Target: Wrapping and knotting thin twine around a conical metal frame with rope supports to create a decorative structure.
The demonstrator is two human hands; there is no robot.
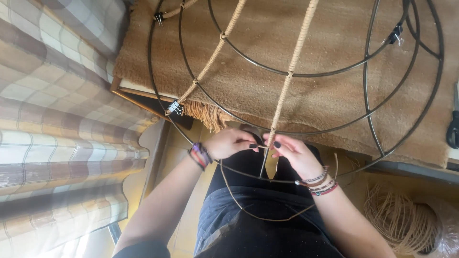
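- Left hand (230, 143) comes in from the lower left, wrist bent inward, fingers curled and pinching the tan cord (270, 133) where it meets a rib of the wire frame (291, 74)
- Right hand (292, 152) comes in from the lower right, fingertips with dark nails closed on the same cord just beside the left hand; the two hands nearly touch
- Both wrists carry bracelets: woven bands (201, 155) on the left, beaded strands (319, 183) on the right
- The wire frame is a dark metal cage of concentric rings and curved ribs, resting on a rough brown mat (325, 95) and overhanging the person's lap
- Two ribs are already wrapped in the tan cord, knotted at each ring crossing; the wrap on the right-hand one ends at the hands
- A loose length of cord (248, 212) loops down over the dark trousers
- Small metal binder clips (175, 108) pinch the frame at the lower end of the left wrapped rib and at the upper right
- A coil of pale cord (401, 222) lies at the lower right, near the right forearm
- Black-handled scissors (453, 125) sit at the right edge on the mat
- Checked fabric (62, 119) in beige and brown fills the left side, well apart from the hands
- The frame's lowest ring crosses in front of both hands, partly hiding the fingers
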